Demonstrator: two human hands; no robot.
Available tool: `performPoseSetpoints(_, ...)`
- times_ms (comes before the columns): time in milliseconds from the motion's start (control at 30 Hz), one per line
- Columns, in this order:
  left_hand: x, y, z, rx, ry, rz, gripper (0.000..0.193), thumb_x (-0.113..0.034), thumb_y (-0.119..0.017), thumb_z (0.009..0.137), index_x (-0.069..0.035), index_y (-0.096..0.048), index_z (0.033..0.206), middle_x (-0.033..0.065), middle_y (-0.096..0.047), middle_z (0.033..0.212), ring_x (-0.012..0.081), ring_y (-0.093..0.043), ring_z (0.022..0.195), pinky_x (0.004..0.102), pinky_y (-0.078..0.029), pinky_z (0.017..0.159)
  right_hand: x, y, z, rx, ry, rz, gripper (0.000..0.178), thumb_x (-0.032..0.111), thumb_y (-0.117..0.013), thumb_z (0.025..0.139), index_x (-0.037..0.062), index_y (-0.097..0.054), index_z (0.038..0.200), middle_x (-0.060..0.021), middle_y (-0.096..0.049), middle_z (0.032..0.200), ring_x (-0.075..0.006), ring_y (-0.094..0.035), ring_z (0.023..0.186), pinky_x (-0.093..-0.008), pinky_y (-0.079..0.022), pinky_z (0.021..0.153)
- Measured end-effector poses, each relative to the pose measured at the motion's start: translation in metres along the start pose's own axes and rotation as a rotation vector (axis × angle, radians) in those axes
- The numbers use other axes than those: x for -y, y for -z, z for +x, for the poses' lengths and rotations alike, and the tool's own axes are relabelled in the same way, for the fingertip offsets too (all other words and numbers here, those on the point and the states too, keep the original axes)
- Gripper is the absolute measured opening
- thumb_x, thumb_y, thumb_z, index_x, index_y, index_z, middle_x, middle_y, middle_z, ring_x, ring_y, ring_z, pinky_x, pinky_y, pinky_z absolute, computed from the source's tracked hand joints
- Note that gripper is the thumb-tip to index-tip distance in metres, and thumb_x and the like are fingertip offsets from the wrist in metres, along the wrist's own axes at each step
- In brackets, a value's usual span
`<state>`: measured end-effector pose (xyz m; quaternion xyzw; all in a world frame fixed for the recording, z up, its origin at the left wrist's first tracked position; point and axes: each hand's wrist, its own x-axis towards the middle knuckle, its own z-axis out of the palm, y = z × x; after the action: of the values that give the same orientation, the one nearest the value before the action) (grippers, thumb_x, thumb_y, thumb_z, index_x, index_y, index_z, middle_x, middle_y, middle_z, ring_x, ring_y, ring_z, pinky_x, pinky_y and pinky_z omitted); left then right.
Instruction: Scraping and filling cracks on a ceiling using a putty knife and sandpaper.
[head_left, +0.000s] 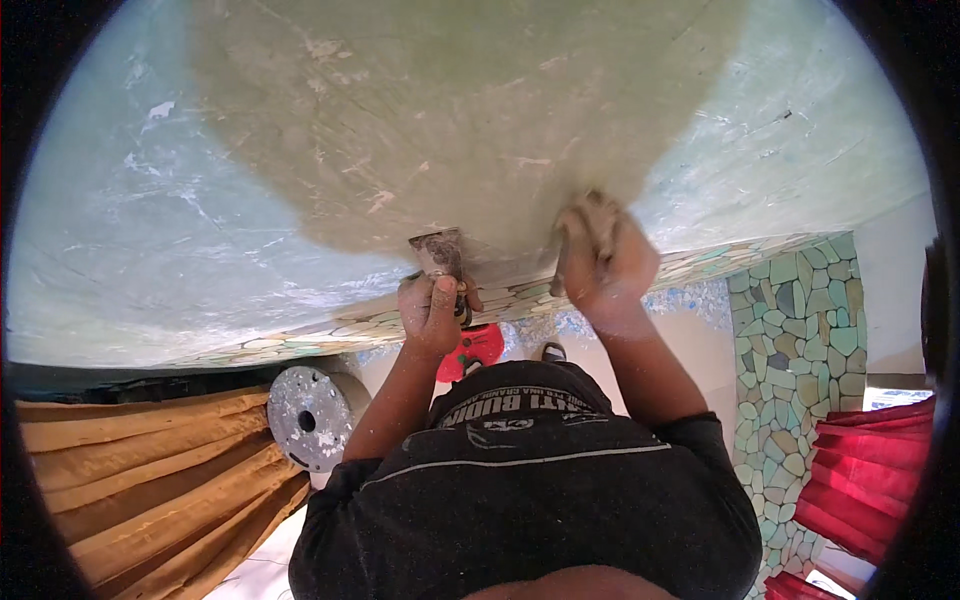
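My left hand grips a scraper, its wide, stained metal blade pointing up near the lower part of the wall. The wall is pale green with white scuffs, and a darker, brownish patch covers its middle. To the right, my right hand is closed around a crumpled beige-grey piece at the edge of that patch. Motion smears it, so I cannot tell whether it is cloth, sponge or sandpaper.
Below the wall runs a band of flat stones. A red stool stands under my hands. On the left are a paint-spattered round grey object and an orange-brown curtain; on the right, green stonework and a red curtain.
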<state>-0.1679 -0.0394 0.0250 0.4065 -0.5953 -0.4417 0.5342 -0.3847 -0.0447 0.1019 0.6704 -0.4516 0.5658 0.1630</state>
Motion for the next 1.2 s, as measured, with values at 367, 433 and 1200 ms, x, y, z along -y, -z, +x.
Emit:
performPoseSetpoints(367, -0.014, -0.006, -0.001, -0.003, -0.016, -0.015, 0.061, -0.057, -0.044, 0.096, -0.002, -0.057, 0.074, 0.0117, -0.061, 0.059, 0.0184, -0.058, 0.049, 0.0307, -0.045, 0.047, 0.0, -0.005, -0.03, 0.073, -0.051, -0.102, 0.012, 0.002, -0.073, 0.077, -0.0005, -0.065, 0.086, -0.0152, -0.068, 0.083, -0.0251, -0.063, 0.059, -0.0316, -0.051, 0.057)
performPoseSetpoints(433, -0.013, -0.005, 0.001, 0.008, -0.02, 0.046, 0.065, -0.055, -0.038, 0.098, 0.0, -0.061, 0.071, 0.0072, -0.061, 0.057, 0.0182, -0.059, 0.053, 0.0317, -0.045, 0.052, -0.003, -0.003, -0.028, 0.03, -0.049, 0.005, 0.014, 0.004, -0.074, 0.076, -0.0002, -0.065, 0.087, -0.0159, -0.068, 0.084, -0.0255, -0.063, 0.058, -0.0313, -0.051, 0.056)
performPoseSetpoints(1200, -0.006, 0.001, -0.001, 0.023, 0.018, 0.014, 0.066, -0.061, -0.047, 0.093, 0.002, -0.06, 0.076, 0.0139, -0.062, 0.061, 0.0186, -0.057, 0.048, 0.0295, -0.044, 0.045, 0.028, 0.009, 0.048, -0.046, -0.06, -0.052, 0.011, 0.002, -0.074, 0.079, -0.0019, -0.065, 0.084, -0.0196, -0.068, 0.081, -0.0267, -0.066, 0.06, -0.031, -0.052, 0.055)
